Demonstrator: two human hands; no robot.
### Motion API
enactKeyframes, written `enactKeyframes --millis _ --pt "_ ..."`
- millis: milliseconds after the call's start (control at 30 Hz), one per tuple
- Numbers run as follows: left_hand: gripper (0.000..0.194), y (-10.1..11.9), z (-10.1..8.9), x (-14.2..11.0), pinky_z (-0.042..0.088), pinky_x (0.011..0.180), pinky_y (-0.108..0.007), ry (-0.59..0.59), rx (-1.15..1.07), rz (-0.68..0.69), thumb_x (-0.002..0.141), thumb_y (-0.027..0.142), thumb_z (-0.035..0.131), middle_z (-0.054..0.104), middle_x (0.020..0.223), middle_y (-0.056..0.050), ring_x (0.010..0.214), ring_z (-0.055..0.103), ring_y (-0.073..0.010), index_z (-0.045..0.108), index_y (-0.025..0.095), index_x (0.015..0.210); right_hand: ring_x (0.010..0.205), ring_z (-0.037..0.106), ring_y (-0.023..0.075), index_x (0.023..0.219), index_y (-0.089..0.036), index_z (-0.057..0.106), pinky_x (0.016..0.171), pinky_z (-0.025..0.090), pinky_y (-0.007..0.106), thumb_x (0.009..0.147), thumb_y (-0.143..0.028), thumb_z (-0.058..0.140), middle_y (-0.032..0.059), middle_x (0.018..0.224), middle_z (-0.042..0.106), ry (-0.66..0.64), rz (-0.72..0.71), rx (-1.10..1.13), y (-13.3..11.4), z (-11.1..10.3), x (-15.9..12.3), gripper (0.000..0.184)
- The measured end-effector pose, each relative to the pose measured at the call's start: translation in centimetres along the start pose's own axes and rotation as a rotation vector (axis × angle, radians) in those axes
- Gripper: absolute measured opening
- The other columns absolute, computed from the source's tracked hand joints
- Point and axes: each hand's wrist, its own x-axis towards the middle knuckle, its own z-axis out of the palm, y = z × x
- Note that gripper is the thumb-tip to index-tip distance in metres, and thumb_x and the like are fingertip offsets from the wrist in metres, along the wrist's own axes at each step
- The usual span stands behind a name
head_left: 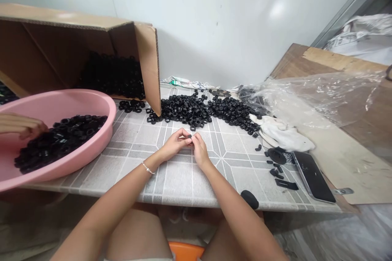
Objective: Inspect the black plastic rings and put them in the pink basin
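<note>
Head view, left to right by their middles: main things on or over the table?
Pink basin → left hand → right hand → white cloth → phone.

The small black piece (189, 136) looks matt, though it is too tiny to be sure. The black rings (185, 110) seem to be moulded plastic, dark with faint glints on their edges. The pink basin (101, 149) is smooth plastic with a soft sheen; the box (148, 65) is dull brown cardboard, its cut edge rough and corrugated. The table covering (180, 175) looks mostly matt and faintly textured. Clear film (324, 94) shines in crinkled highlights beside white cloth (286, 134) — soft, rumpled, without gloss. The phone (314, 177) has a glossy, glass-like face; the bracelet (148, 168) gleams like silvery metal. The wall (199, 20) is smooth — glossy enough to reflect light.
</note>
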Motion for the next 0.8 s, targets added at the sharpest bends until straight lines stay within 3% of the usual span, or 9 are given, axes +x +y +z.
enactKeyframes --millis 133,267,333,500,600,700,800 --pt "0.021 0.4 0.8 -0.4 0.045 0.075 -0.03 0.127 0.467 0.273 0.078 0.035 0.068 0.053 0.082 -0.002 0.079 0.053 -0.0169 0.055 0.018 0.079 0.062 0.039 0.0136 0.067 -0.023 0.036 0.06 0.035 0.027 0.083 -0.047 0.046 -0.0033 0.066 0.039 -0.02 0.101 0.153 -0.2 0.1 0.2 0.03" --pt "0.01 0.5 0.7 -0.9 0.043 0.08 -0.031 0.113 0.72 0.409 0.084 0.029 0.059 0.052 0.087 -0.005 0.082 0.051 -0.0184 0.06 0.019 0.083 0.068 0.045 0.0142 0.071 -0.023 0.043 0.064 0.038 0.027 0.081 -0.053 0.049 -0.0023 0.071 0.047 -0.057 0.153 0.274 0.0 0.1 0.4 0.032" --pt "0.012 0.3 0.4 -0.7 0.045 0.079 -0.031 0.133 0.662 0.381 0.083 0.031 0.06 0.054 0.09 -0.006 0.084 0.053 -0.0189 0.06 0.019 0.087 0.069 0.046 0.015 0.071 -0.023 0.045 0.067 0.039 0.029 0.08 -0.061 0.049 -0.0017 0.071 0.049 -0.076 0.151 0.243 0.2 0.0 0.6 0.039" --pt "0.03 -0.2 -0.1 0.1 0.049 0.072 -0.03 0.144 0.318 0.144 0.08 0.044 0.064 0.061 0.088 -0.004 0.075 0.059 -0.0161 0.057 0.018 0.091 0.059 0.044 0.0154 0.069 -0.023 0.048 0.059 0.037 0.029 0.078 -0.08 0.03 -0.0009 0.062 0.046 -0.088 0.162 0.19 0.2 -0.8 1.1 0.06" --pt "0.036 -0.2 -0.1 0.2 0.049 0.069 -0.029 0.12 0.201 0.06 0.076 0.049 0.067 0.063 0.083 -0.003 0.071 0.061 -0.0154 0.058 0.017 0.088 0.06 0.044 0.0156 0.072 -0.024 0.047 0.059 0.037 0.029 0.081 -0.075 0.036 -0.0016 0.062 0.046 -0.109 0.115 0.08 -0.1 -1.3 0.9 0.053" --pt "0.038 0.0 0.1 0.1 0.05 0.068 -0.028 0.127 0.143 0.015 0.071 0.05 0.071 0.062 0.077 -0.002 0.069 0.061 -0.0151 0.058 0.016 0.082 0.063 0.045 0.0159 0.071 -0.024 0.046 0.063 0.036 0.029 0.085 -0.063 0.045 -0.0023 0.065 0.047 -0.143 -0.029 -0.16 -0.4 -1.7 0.3 0.042" --pt "0.04 0.1 0.2 0.0 0.049 0.068 -0.028 0.106 0.083 -0.024 0.068 0.05 0.075 0.061 0.074 -0.001 0.066 0.06 -0.014 0.056 0.016 0.079 0.064 0.043 0.0165 0.068 -0.024 0.044 0.064 0.034 0.029 0.089 -0.059 0.04 -0.0019 0.064 0.045 -0.131 -0.081 -0.225 -0.4 -1.6 0.0 0.041"
